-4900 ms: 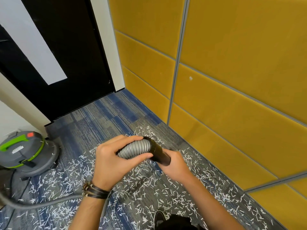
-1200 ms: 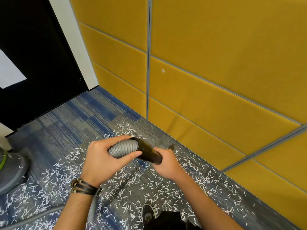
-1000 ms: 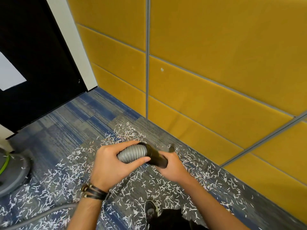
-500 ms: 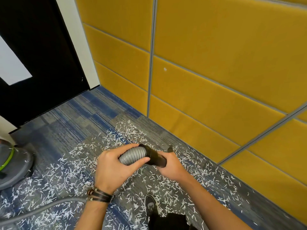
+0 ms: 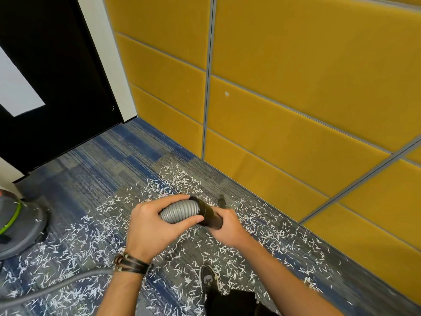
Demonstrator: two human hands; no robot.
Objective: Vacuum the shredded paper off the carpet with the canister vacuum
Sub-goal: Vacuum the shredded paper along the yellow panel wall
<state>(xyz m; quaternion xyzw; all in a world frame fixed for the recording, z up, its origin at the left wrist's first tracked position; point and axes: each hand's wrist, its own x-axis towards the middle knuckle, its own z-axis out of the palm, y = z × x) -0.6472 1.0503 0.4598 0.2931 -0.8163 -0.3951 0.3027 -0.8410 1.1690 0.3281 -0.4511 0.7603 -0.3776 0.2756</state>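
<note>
The blue-and-grey striped carpet (image 5: pixel 95 165) is bounded on the right by a wall of mustard-yellow padded panels (image 5: pixel 296 99). The wall's foot runs diagonally from the upper middle down to the lower right. At the upper left a black door (image 5: pixel 57 76) closes off the far end. The widest floor room lies in front of that door, where the white shredded paper strips (image 5: pixel 180 176) thin out. The strips lie thickest from the middle of the view down to the bottom edge, reaching right up to the wall's foot.

One grey canister vacuum with a lime-green band (image 5: pixel 16 226) stands on the carpet at the left edge, partly cut off by the frame and well apart from the wall. Its one grey ribbed hose (image 5: pixel 180 210) trails over the floor at lower left and rises to the hands.

Both hands are held close together above the carpet. The left hand (image 5: pixel 148 226) wraps the ribbed hose, fingers over the top and thumb along the near side. A set of dark leather wristbands (image 5: pixel 132 263) circles that wrist. The right hand (image 5: pixel 230 229) curls round the black plastic tube (image 5: pixel 208 213) joined to the hose. A small dark tip beyond that hand may be the nozzle end, but it is too small to tell.

One black shoe with a white print (image 5: pixel 208 279) stands among the strips, which are too many to count.
</note>
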